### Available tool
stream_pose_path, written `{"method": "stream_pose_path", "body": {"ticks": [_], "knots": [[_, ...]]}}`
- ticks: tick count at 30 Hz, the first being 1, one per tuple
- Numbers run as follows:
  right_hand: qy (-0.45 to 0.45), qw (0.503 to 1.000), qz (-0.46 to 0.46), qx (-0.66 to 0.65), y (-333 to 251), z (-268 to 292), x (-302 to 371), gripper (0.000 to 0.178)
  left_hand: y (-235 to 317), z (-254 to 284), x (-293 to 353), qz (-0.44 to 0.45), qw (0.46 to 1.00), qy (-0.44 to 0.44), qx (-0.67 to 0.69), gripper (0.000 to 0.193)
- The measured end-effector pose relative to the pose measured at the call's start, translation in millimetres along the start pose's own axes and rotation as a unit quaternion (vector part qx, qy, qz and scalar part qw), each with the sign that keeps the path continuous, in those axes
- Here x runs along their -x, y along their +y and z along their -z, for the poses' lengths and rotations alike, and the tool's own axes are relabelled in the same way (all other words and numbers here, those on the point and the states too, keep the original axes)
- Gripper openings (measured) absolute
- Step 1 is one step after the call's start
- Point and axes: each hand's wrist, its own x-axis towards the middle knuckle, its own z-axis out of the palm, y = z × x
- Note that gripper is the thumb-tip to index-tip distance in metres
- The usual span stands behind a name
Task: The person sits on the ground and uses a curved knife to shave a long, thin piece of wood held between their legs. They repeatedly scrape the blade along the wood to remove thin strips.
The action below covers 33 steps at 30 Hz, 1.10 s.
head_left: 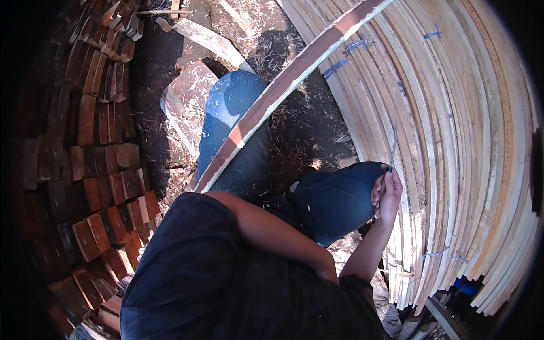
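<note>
My right hand (388, 192) is closed beside my right knee, next to the stacked strips. A thin, straight metal tool (393, 148) sticks up from its fingers. The tool's kind is unclear, and its lower end is mostly hidden in the grip. My bare left arm (277, 235) reaches across my body toward the right and passes out of sight near my right forearm; I cannot see my left hand. A long wooden strip (283, 85), brown-faced with pale, rough edges, slants over my left leg from my left side to the upper right. Neither visible hand nor fingers touch it.
Long pale wooden strips (453, 141), tied with blue bands, fill the right side. Stacked reddish wood blocks (107, 192) line the left. Shavings litter the ground (317, 133). A pale board offcut (209, 42) lies beyond my left knee.
</note>
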Motion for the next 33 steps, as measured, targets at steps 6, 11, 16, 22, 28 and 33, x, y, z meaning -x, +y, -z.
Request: {"method": "stream_pose_path", "body": {"ticks": [6, 11, 16, 22, 28, 33], "knots": [[-0.01, 1.0, 0.011, -0.013, 2, -2, -3, 0.025, -10, 6, 7, 0.013, 0.999, -0.022, 0.021, 0.05], [-0.019, 0.999, 0.019, -0.039, -1, -6, -3, 0.025, 15, 9, 44, -0.052, 0.998, -0.001, 0.036, 0.046], [-0.007, 0.999, 0.019, -0.026, 1, -6, -4, 0.025, 71, 33, 145, 0.153, 0.968, 0.178, 0.091, 0.036], [-0.003, 0.999, 0.028, -0.02, 5, -4, -1, 0.026, 188, -53, 247, -0.004, 0.82, 0.57, -0.056, 0.033], [0.023, 0.998, 0.022, 0.048, 2, -17, -6, 0.024, 131, -175, 304, 0.499, 0.397, 0.77, -0.024, 0.071], [0.06, 0.995, 0.047, 0.056, 9, -23, -6, 0.018, 94, -212, 290, 0.518, 0.503, 0.692, -0.012, 0.05]]}}
